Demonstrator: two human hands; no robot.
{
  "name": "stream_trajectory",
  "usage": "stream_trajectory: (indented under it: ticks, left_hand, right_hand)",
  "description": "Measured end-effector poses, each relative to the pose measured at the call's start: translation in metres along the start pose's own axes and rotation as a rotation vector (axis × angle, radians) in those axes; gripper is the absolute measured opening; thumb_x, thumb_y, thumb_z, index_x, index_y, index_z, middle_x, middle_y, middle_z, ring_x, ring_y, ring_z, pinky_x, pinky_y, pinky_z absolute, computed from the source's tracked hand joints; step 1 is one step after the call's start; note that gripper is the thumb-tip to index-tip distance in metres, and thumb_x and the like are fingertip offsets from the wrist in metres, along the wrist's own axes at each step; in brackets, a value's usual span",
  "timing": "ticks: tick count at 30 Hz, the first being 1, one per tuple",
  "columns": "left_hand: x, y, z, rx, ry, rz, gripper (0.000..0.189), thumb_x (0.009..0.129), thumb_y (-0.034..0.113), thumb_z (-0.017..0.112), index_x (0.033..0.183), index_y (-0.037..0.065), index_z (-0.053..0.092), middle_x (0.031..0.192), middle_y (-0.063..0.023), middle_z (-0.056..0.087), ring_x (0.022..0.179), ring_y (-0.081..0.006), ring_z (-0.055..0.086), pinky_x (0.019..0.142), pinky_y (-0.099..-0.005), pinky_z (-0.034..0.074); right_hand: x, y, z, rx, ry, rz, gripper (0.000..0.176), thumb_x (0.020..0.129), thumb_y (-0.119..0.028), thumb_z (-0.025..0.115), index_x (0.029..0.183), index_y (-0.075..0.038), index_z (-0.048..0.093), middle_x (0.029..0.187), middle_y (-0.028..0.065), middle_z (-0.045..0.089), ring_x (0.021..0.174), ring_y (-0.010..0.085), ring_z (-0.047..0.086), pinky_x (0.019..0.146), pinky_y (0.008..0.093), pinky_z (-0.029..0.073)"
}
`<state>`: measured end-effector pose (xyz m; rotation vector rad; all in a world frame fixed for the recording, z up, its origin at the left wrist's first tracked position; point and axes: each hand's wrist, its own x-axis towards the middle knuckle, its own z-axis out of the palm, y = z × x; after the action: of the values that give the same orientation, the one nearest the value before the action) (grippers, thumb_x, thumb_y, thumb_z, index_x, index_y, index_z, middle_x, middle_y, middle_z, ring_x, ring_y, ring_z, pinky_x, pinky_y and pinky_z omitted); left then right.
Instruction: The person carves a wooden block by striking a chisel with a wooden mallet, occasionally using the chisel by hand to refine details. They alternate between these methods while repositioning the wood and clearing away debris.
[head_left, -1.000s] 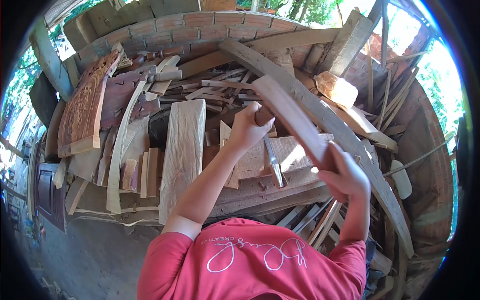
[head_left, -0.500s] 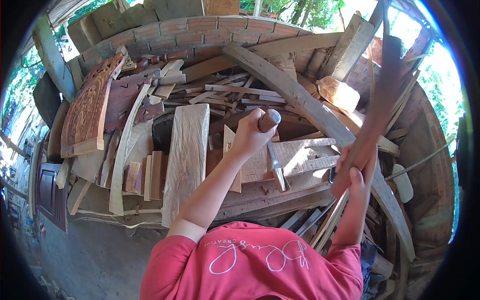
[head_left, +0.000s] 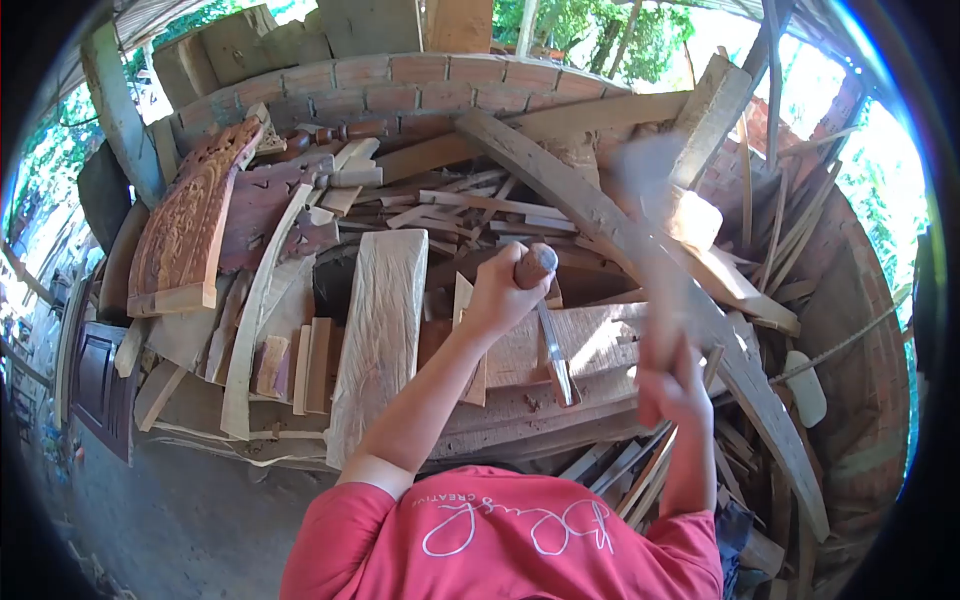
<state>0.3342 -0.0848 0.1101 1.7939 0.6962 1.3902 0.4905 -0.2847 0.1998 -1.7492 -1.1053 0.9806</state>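
My left hand (head_left: 497,298) is closed around the wooden handle of a chisel (head_left: 555,350), whose butt end pokes up above my fist. Its bright steel blade points down toward me, with the tip at the front edge of a wooden workpiece (head_left: 515,352). To the right, my right hand (head_left: 677,393) grips the lower end of a wooden mallet (head_left: 655,250), which is smeared by motion. The mallet stands raised, its broad end away from me and to the right of the chisel handle.
A thick pale wooden block (head_left: 378,330) lies left of my forearm. Further left is a carved panel (head_left: 190,225). Thin offcuts (head_left: 480,205) are heaped behind, and a long beam (head_left: 560,175) slants across the right. A curved brick wall (head_left: 420,85) closes off the back.
The mallet has swung leftward toward the chisel, and my right hand has shifted slightly left with it. My left hand and the chisel keep nearly the same pose.
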Motion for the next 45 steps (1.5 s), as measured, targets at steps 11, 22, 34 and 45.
stream_trajectory:
  ticks: [11,22,34,45]
  left_hand:
    - [0.001,-0.002,-0.008,0.045,0.02,-0.062,0.022,0.068,0.011,0.071,0.076,0.003,0.052,0.064,-0.0066,0.054,0.058,-0.0111,0.046,0.056,-0.0261,0.042]
    - [-0.001,0.006,-0.013,0.023,0.011,-0.045,0.02,0.067,0.009,0.069,0.075,0.002,0.052,0.065,-0.0099,0.058,0.058,-0.0154,0.056,0.055,-0.0284,0.044]
    - [-0.002,0.001,-0.009,0.001,-0.003,-0.02,0.021,0.067,0.009,0.071,0.078,0.003,0.053,0.067,-0.0072,0.056,0.058,-0.0125,0.05,0.056,-0.0279,0.043]
    - [-0.002,-0.001,-0.009,0.024,-0.046,-0.088,0.023,0.068,0.01,0.071,0.08,0.002,0.053,0.07,-0.0084,0.058,0.062,-0.0125,0.053,0.058,-0.0269,0.043]
  right_hand:
    - [0.02,0.005,0.0,-0.177,0.12,-0.383,0.052,0.065,-0.024,0.065,0.105,0.001,0.043,0.074,0.0105,0.053,0.068,0.0194,0.059,0.054,0.0321,0.046]
    - [0.024,0.021,-0.003,0.043,0.088,-0.537,0.066,0.066,-0.034,0.067,0.115,0.0,0.039,0.08,0.0117,0.051,0.062,0.0161,0.056,0.051,0.0274,0.045]
    - [0.028,-0.014,-0.015,-0.838,-0.125,-0.496,0.059,0.067,-0.02,0.067,0.115,-0.003,0.039,0.079,0.0148,0.054,0.061,0.0285,0.055,0.062,0.0353,0.046]
    - [0.039,-0.009,-0.013,-0.575,0.006,-0.552,0.072,0.057,-0.025,0.073,0.119,-0.003,0.044,0.09,0.0145,0.058,0.078,0.0254,0.059,0.071,0.0337,0.047]
